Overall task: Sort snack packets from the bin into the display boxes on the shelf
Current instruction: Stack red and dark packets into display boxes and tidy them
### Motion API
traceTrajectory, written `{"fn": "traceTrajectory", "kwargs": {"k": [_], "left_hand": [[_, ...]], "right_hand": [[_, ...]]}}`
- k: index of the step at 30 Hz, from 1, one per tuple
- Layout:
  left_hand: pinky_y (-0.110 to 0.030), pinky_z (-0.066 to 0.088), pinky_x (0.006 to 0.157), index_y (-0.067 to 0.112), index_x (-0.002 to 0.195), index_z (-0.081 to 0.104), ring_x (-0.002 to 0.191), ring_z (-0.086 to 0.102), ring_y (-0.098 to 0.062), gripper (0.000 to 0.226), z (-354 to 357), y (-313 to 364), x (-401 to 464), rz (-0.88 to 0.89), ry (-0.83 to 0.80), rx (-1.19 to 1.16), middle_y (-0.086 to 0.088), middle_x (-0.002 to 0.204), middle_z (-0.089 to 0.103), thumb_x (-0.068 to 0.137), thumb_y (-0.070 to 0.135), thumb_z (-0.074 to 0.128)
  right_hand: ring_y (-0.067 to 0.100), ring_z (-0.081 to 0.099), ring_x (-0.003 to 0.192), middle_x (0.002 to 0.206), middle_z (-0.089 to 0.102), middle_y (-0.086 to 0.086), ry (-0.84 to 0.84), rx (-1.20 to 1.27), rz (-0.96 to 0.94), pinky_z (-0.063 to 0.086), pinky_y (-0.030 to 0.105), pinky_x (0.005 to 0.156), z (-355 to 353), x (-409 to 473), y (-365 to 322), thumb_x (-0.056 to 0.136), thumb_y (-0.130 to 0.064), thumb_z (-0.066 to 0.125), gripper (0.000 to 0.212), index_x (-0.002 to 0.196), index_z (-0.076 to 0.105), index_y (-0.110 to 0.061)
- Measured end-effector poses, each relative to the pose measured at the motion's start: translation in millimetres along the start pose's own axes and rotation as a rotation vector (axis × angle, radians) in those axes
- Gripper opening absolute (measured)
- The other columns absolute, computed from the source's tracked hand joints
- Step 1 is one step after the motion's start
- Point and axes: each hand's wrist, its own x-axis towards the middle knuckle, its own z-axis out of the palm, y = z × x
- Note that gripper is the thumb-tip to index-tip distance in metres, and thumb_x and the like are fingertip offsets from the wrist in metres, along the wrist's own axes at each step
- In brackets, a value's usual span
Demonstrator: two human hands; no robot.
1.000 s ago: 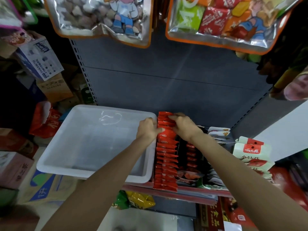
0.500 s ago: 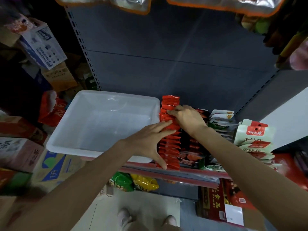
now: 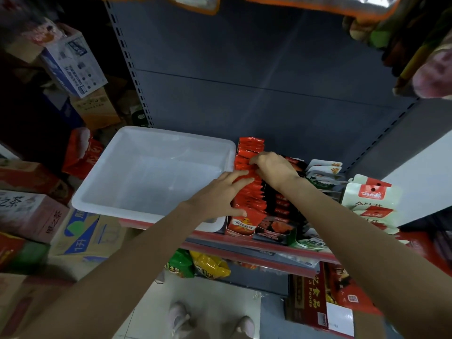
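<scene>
Both hands work glossy red packets [image 3: 249, 192]: left [image 3: 217, 194] flat-fingered, right [image 3: 274, 167] curled, pinching some.

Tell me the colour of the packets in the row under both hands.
Red, with some orange print on the front packets; the head view shows it.

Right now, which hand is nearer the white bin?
Left. The left hand lies flat on the red packets right beside the bin's right wall. The right hand pinches packets farther back in that row, on its far side from the bin.
</scene>
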Motion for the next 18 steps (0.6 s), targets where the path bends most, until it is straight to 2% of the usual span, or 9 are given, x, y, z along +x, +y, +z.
{"fn": "traceTrajectory", "kwargs": {"k": [3,7,9,11,13,15,17,18], "left_hand": [[-0.031,0.024,0.111,0.02,0.147,0.027,0.132,0.024,-0.017,0.081,-0.7,1.1,2.3,-0.011,0.017,-0.072,0.001,0.148,0.025,0.082,0.042,0.068],[-0.028,0.022,0.112,0.022,0.148,0.025,0.136,0.019,-0.014,0.081,5.7,2.9,-6.4,-0.047,0.029,-0.137,0.005,0.152,0.02,0.082,0.035,0.07],[-0.025,0.02,0.111,0.024,0.149,0.019,0.14,0.013,-0.012,0.082,8.5,0.3,-7.8,-0.097,0.042,-0.233,0.007,0.156,0.012,0.084,0.026,0.069],[-0.027,0.024,0.114,0.026,0.15,0.016,0.143,0.009,-0.011,0.085,8.3,-1.2,-5.9,-0.13,0.042,-0.325,0.009,0.158,0.002,0.084,0.016,0.068],[-0.027,0.038,0.106,0.028,0.15,0.013,0.142,0.008,-0.005,0.091,7.5,0.8,-4.6,-0.152,0.019,-0.458,0.014,0.157,-0.009,0.081,0.006,0.068],[-0.02,0.044,0.097,0.029,0.15,0.004,0.138,0.006,0.001,0.1,11.0,5.4,-3.8,-0.165,-0.014,-0.562,0.015,0.154,-0.021,0.08,0.001,0.069],[-0.018,0.031,0.105,0.028,0.149,-0.01,0.14,-0.005,0.001,0.112,18.4,11.0,-0.7,-0.182,0.02,-0.623,0.009,0.152,-0.029,0.077,0.003,0.073],[-0.018,0.021,0.108,0.029,0.147,-0.018,0.14,-0.013,0.001,0.121,22.5,12.6,2.1,-0.195,0.06,-0.666,0.007,0.151,-0.033,0.075,0.005,0.076]], "right_hand": [[0.029,0.061,0.099,0.108,0.065,0.011,0.021,0.081,0.031,0.046,0.03,0.082,-1.5,3.5,1.6,0.091,-0.006,0.051,0.023,0.109,0.065,-0.013],[0.027,0.061,0.096,0.101,0.065,0.006,0.014,0.132,0.011,0.048,0.034,0.081,-6.2,10.1,5.1,0.089,-0.001,0.051,0.023,0.097,0.067,-0.016],[0.027,0.059,0.1,0.109,0.062,0.007,0.0,0.067,0.012,0.047,0.034,0.081,-4.9,9.3,3.7,0.09,-0.006,0.051,0.022,0.104,0.065,-0.017],[0.027,0.056,0.108,0.12,0.055,0.007,0.032,-0.031,0.017,0.045,0.035,0.087,-2.1,5.5,0.5,0.092,-0.011,0.051,0.028,0.117,0.06,-0.019],[0.028,0.052,0.114,0.128,0.049,0.009,0.171,-0.052,0.014,0.045,0.038,0.094,2.1,-6.4,-0.9,0.093,-0.012,0.051,0.039,0.13,0.052,-0.02],[0.029,0.051,0.114,0.128,0.048,0.013,0.362,0.096,0.033,0.046,0.036,0.094,7.0,-26.8,-3.0,0.093,-0.005,0.049,0.045,0.137,0.046,-0.014],[0.028,0.054,0.11,0.125,0.05,0.015,0.41,0.282,0.049,0.043,0.025,0.092,13.8,-50.3,-10.4,0.091,0.003,0.045,0.049,0.139,0.041,-0.008],[0.027,0.054,0.11,0.125,0.05,0.016,0.346,0.373,0.065,0.039,0.02,0.091,18.9,-58.4,-14.6,0.091,0.005,0.043,0.053,0.142,0.036,-0.007]]}}
